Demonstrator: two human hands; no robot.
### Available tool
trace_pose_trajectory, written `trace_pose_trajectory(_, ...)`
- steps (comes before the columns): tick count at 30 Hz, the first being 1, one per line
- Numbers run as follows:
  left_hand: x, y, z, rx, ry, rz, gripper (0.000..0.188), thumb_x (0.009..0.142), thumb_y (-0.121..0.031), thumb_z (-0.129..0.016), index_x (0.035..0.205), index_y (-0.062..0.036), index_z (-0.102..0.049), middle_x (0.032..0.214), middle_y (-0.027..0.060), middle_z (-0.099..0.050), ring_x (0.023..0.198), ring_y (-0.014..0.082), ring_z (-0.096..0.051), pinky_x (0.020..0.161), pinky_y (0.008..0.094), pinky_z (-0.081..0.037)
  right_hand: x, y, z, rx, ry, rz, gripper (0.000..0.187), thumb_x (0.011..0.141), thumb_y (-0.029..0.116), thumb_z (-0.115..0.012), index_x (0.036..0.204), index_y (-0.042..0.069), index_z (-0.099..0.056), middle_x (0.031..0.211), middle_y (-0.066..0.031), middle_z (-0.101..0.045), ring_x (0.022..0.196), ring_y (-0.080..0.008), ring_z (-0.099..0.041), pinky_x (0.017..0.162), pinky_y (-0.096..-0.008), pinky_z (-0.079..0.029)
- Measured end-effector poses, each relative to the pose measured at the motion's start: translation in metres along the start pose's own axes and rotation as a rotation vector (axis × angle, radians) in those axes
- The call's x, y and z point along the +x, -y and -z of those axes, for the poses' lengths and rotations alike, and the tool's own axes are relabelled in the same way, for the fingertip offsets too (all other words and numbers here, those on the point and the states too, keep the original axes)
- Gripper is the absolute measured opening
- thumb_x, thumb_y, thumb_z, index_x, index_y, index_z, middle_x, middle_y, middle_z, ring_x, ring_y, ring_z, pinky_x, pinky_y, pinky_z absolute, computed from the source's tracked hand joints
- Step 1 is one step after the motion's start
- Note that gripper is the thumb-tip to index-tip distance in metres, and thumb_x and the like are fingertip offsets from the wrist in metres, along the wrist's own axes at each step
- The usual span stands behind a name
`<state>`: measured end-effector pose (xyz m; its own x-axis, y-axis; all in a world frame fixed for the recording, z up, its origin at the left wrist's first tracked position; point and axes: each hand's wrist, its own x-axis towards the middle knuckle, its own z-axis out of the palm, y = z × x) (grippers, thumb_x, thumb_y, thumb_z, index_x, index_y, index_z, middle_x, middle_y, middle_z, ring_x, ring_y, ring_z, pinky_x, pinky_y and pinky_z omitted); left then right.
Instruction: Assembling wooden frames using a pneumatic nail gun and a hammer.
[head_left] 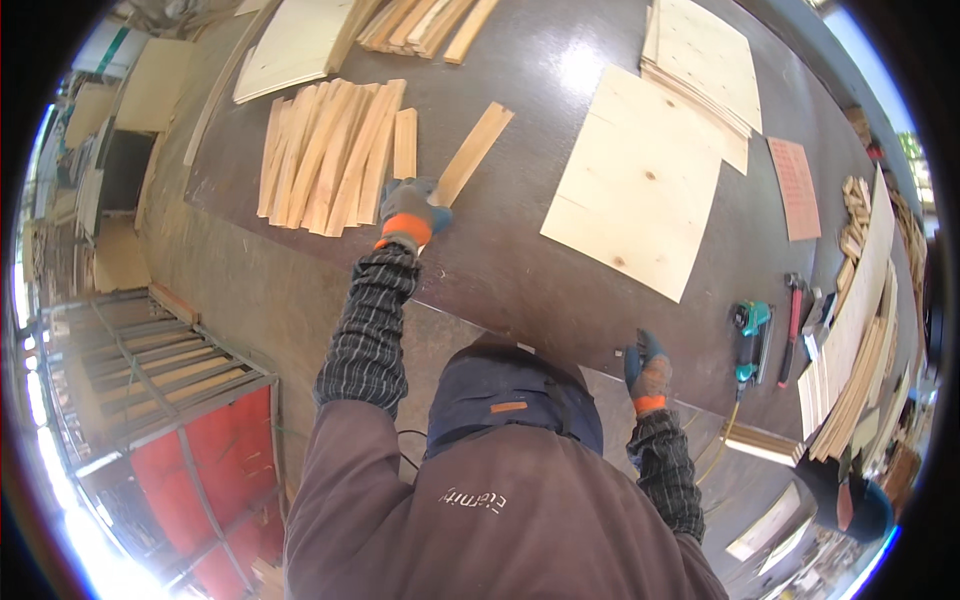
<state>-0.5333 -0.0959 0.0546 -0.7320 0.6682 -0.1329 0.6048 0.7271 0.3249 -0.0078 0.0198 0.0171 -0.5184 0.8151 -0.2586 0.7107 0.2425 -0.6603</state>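
Observation:
My left hand [412, 212], in a grey glove with an orange cuff, is stretched out over the dark worktable [520, 250] and grips the near end of a narrow wooden slat [474, 150] that lies slanted on the table. Just left of it lies a row of several similar slats [330, 155] side by side. My right hand [648, 368], gloved the same way, rests on the table's near edge, fingers curled, holding nothing visible. A square plywood sheet [638, 180] lies flat between the two hands, farther out.
A green power tool [750, 340] and a red-handled hammer [793, 325] lie at the right edge. Stacked slats and boards [860, 340] stand at the far right, more plywood sheets [705, 60] at the back. A metal rack with red panels [190, 440] is at lower left.

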Motion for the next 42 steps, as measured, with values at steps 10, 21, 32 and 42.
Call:
trace_pose_trajectory(10, -0.095, -0.129, -0.078, -0.365, 0.126, -0.709, 0.044, 0.074, -0.012, -0.078, 0.117, -0.0074, -0.074, 0.118, 0.0156, -0.07, 0.117, 0.0393, -0.063, 0.102, 0.0486, -0.053, -0.002, 0.012, -0.001, 0.428, -0.263, -0.228, 0.063, 0.097, 0.012, -0.072, 0.154, 0.002, -0.05, 0.128, -0.0178, -0.07, 0.113, -0.0223, -0.07, 0.096, -0.0365, -0.059)
trace_pose_trajectory(21, -0.11, -0.114, -0.096, -0.185, -0.145, -0.41, 0.053, 0.086, -0.026, -0.082, 0.132, -0.0048, -0.068, 0.132, 0.0229, -0.066, 0.121, 0.0446, -0.061, 0.104, 0.0541, -0.051, 0.052, -0.04, 0.034, -0.001, -0.386, -0.236, 0.063, 0.092, 0.015, -0.077, 0.15, 0.002, -0.055, 0.13, -0.0195, -0.071, 0.113, -0.0273, -0.072, 0.096, -0.0376, -0.058)
trace_pose_trajectory(32, -0.035, -0.136, -0.125, -0.3, 0.228, -0.025, 0.048, 0.087, -0.022, -0.077, 0.128, 0.0033, -0.073, 0.121, 0.027, -0.075, 0.112, 0.0403, -0.073, 0.098, 0.0447, -0.057, 0.137, -0.046, 0.044, 0.089, -0.322, -0.385, 0.05, 0.09, 0.02, -0.078, 0.136, 0.001, -0.069, 0.109, -0.0145, -0.078, 0.094, -0.021, -0.073, 0.085, -0.0354, -0.058)
trace_pose_trajectory(42, -0.103, -0.091, -0.105, -0.292, 0.172, -0.258, 0.051, 0.085, -0.006, -0.079, 0.134, -0.0006, -0.068, 0.119, 0.0187, -0.075, 0.103, 0.0288, -0.075, 0.088, 0.038, -0.06, 0.045, -0.062, 0.034, 0.258, -0.182, -0.241, 0.041, 0.094, 0.012, -0.074, 0.134, 0.003, -0.067, 0.12, -0.0187, -0.076, 0.11, -0.0355, -0.073, 0.099, -0.0419, -0.057)
